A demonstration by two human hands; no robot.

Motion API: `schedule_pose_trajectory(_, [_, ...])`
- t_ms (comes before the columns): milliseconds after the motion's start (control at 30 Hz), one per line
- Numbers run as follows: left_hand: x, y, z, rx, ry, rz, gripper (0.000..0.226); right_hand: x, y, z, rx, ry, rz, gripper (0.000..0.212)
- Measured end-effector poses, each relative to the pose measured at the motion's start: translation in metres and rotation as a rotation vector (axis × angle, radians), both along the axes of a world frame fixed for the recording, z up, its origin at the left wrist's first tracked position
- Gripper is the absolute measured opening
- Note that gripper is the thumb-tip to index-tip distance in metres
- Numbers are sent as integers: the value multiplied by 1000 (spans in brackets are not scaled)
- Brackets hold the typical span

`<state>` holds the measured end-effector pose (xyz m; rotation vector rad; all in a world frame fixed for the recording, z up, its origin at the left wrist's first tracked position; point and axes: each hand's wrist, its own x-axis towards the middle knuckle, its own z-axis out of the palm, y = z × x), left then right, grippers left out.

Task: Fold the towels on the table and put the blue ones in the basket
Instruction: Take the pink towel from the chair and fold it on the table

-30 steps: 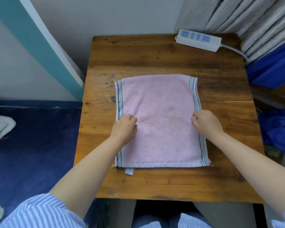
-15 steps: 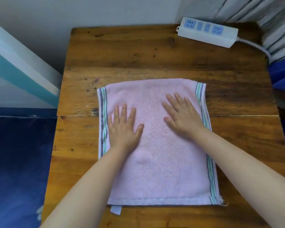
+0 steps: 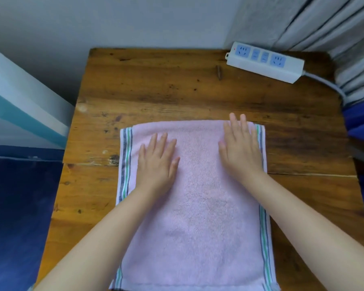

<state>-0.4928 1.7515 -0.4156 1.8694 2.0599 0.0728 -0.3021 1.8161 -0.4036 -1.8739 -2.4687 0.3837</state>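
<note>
One pink towel (image 3: 198, 217) lies flat in the middle of the wooden tabletop (image 3: 156, 85), with green, grey and white stripes down its left and right edges; its near edge is cut off by the bottom of the head view. No writing can be read on it. The left hand (image 3: 157, 162) rests palm down on the towel's left part, fingers straight and slightly spread. The right hand (image 3: 239, 150) lies flat near the far right corner, fingers straight and close together, tips reaching just past the far edge. A white power strip (image 3: 265, 61) with blue sockets sits at the far right corner, its markings too small to make out.
</note>
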Motion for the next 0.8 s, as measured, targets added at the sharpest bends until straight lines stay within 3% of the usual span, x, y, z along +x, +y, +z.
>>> schedule_pose_trajectory(100, [2,25,-11,-25,6,-59,50,-37,0,-10,-87,-16,216,54])
schedule_pose_trajectory(200, [-14,34,-20,-13,57,-113,51,-43,7,-23,-117,-70,288,55])
schedule_pose_trajectory(433, [-96,43,-24,-93,121,58,59,22,35,-20,-160,-80,83,55])
schedule_pose_trajectory(633, [-97,54,-12,-107,158,118,56,40,44,-6,-268,-90,145,58])
schedule_pose_trajectory(733, [-84,62,0,23,116,-37,57,38,50,6,-186,-86,171,59])
schedule_pose_trajectory(800, [-76,68,5,-16,92,-148,57,37,55,14,-157,-107,186,61])
